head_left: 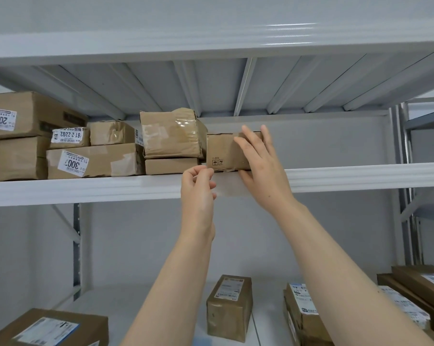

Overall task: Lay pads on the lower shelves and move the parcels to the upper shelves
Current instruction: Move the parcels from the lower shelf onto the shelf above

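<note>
Two grey steel shelves (360,176) of cardboard parcels (91,162) against pale wall (335,141)

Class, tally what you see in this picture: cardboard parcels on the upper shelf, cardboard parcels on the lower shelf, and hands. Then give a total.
Parcels on the upper shelf: 8
Parcels on the lower shelf: 5
Hands: 2
Total: 15
</note>
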